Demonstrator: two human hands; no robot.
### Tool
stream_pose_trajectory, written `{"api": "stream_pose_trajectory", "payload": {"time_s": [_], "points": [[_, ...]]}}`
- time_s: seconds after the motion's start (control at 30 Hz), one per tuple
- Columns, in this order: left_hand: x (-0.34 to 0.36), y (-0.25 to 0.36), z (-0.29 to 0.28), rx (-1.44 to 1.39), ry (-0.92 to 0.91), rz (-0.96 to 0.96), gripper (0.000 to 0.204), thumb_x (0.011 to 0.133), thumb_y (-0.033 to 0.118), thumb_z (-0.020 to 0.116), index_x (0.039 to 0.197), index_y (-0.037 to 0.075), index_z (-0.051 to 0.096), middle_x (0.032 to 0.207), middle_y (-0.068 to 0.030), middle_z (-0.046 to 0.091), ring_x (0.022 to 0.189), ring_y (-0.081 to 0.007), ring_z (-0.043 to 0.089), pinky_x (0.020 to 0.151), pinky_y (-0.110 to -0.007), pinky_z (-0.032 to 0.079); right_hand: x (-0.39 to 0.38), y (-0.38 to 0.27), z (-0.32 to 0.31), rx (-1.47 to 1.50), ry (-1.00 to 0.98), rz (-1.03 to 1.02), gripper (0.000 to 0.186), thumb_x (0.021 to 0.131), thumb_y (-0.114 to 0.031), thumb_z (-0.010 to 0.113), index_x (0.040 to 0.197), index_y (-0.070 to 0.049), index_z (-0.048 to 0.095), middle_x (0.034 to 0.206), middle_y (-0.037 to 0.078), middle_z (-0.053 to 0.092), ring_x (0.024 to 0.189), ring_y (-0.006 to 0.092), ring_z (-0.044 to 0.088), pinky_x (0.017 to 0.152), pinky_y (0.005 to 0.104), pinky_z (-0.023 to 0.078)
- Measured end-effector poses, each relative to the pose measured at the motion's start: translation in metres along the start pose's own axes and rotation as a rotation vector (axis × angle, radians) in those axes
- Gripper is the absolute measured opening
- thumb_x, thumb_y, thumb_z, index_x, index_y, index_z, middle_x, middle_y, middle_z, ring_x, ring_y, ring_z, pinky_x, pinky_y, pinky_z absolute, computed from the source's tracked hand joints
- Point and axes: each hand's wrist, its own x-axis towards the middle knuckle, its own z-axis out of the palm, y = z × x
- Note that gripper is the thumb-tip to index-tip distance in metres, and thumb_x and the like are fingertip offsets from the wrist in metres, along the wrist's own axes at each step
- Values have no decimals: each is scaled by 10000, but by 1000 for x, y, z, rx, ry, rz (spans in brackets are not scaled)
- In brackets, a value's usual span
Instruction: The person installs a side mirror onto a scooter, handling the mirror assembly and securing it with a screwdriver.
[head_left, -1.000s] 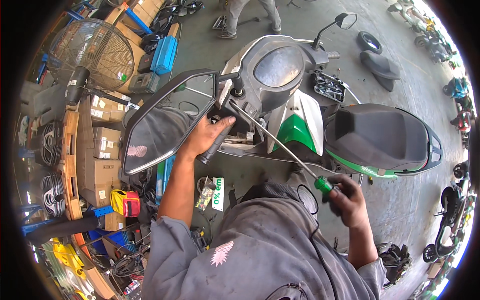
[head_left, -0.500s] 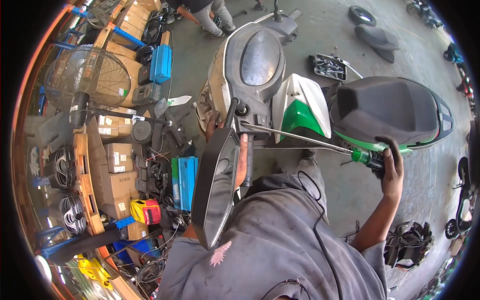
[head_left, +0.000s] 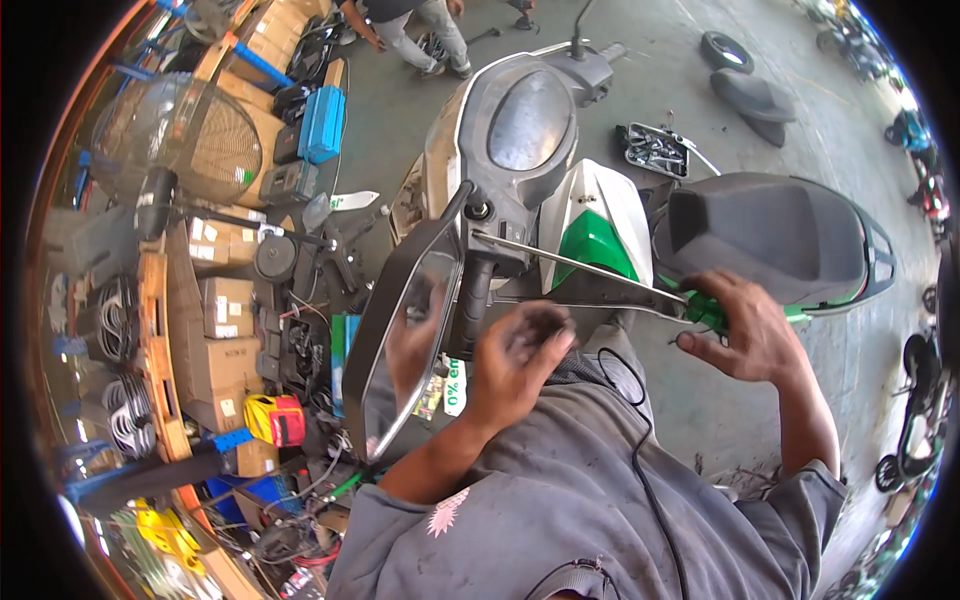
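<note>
My left hand (head_left: 520, 365) is raised beside the black handlebar grip (head_left: 472, 310) of a scooter, apart from it. Its dark-smudged fingers curl toward the thumb; anything small inside them is hidden. My right hand (head_left: 755, 330) curves around the green handle (head_left: 706, 312) of what looks like a long screwdriver, which shows between thumb and fingers. The thin metal shaft (head_left: 590, 266) slants up and left to the handlebar housing (head_left: 505, 245). A black-framed mirror (head_left: 405, 330) stands out from the handlebar toward me.
The scooter's dark seat (head_left: 770, 235) and white-green panel (head_left: 595, 235) lie beyond the shaft. A tray of tools (head_left: 655, 150) rests on the floor. Boxes (head_left: 235, 370), a fan (head_left: 180, 140) and a blue case (head_left: 322, 122) line the left. Another person (head_left: 420, 25) stands at the far side.
My left hand has come away from the handlebar housing toward my body, fingers curled. My right hand has shifted slightly left, farther over the green handle. The handlebar grip has turned a little.
</note>
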Motion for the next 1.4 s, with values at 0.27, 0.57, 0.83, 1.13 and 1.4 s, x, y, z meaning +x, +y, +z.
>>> {"api": "stream_pose_trajectory", "payload": {"time_s": [0.27, 0.57, 0.83, 1.13, 1.4], "points": [[53, -22, 25, -728, 244, -153, 210, 892, 181, 732, 1025, 45, 642, 932, -47, 671, 875, -184, 675, 818, -313, 561, 25, -16, -7, 67, -380, 90, 362, 793, -282, 770, 968, 5, 635, 857, 180, 686, 863, 359, 672, 773, 420, 511], [55, -14, 42, -922, 273, -30, 281, 967, 135, 605, 1223, 23, 582, 1091, -114, 684, 1015, -279, 684, 872, -369, 580, 123, 9, -11, 437, -876, 49, 364, 950, -295, 629, 1132, 17, 670, 998, 98, 699, 908, 165, 654, 815, 322, 525], [52, -25, 73, -807, 624, -7, 290, 907, 189, 709, 1091, 7, 581, 981, -101, 643, 885, -224, 661, 799, -369, 557, 146, -7, 6, 243, -1078, 179, 283, 901, -201, 724, 1040, 31, 638, 889, 102, 701, 811, 188, 706, 719, 321, 592], [55, -36, 82, -373, 893, 271, 372, 939, 230, 672, 1190, -18, 553, 967, -92, 654, 852, -187, 655, 761, -352, 542, 169, 10, 3, 446, -1323, 232, 283, 928, -141, 676, 1131, 41, 599, 972, 113, 687, 907, 203, 690, 773, 339, 597], [46, 9, 47, 1066, 1078, 267, 594, 815, 406, 769, 1228, 31, 565, 872, -129, 673, 746, -297, 673, 688, -392, 542, 165, 11, 4, 500, -1239, 285, 407, 927, -154, 680, 1252, 20, 508, 1065, 121, 667, 923, 205, 691, 763, 351, 603]]}}
